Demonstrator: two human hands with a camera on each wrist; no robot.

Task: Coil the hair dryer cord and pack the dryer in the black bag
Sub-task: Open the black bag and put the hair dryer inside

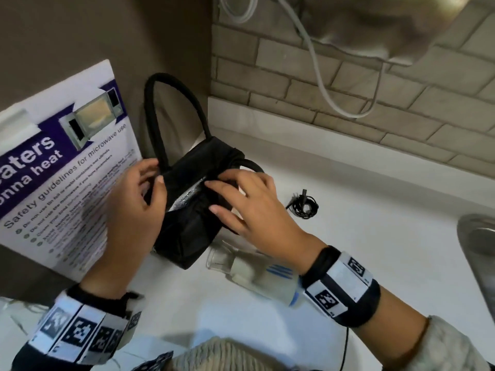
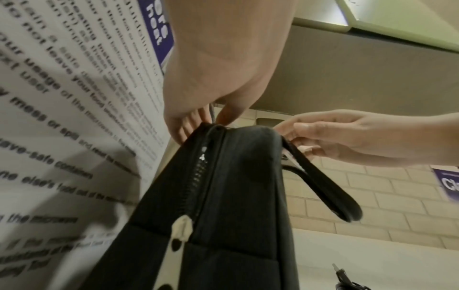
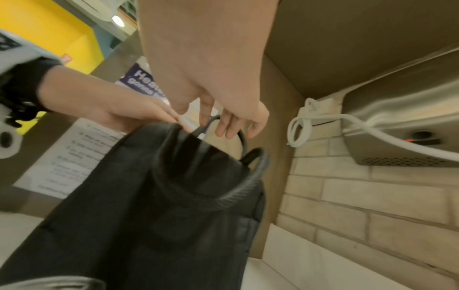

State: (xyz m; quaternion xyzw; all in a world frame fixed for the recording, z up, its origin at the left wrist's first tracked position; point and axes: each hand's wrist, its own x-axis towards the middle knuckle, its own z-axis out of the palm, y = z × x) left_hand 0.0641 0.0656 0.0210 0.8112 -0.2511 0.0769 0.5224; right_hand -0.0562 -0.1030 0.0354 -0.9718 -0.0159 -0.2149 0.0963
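A: I see the worktop [image 1: 348, 236]; the black bag [image 1: 192, 223] stands at its 9 o'clock side.
B: Hands?
A: My left hand [image 1: 134, 207] clasps its left edge; right hand [image 1: 251, 207] pinches the top opening. Small black coiled cord [image 1: 304, 206] lies at 3 o'clock.

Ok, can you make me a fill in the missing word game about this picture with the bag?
1. Both hands are on the black bag, which has a ____ along its top.
2. The poster beside the bag gives safety guidelines for ____ use.
3. A small coiled black cable lies on the counter on the bag's ____ side.

Missing words: zipper; microwave; right
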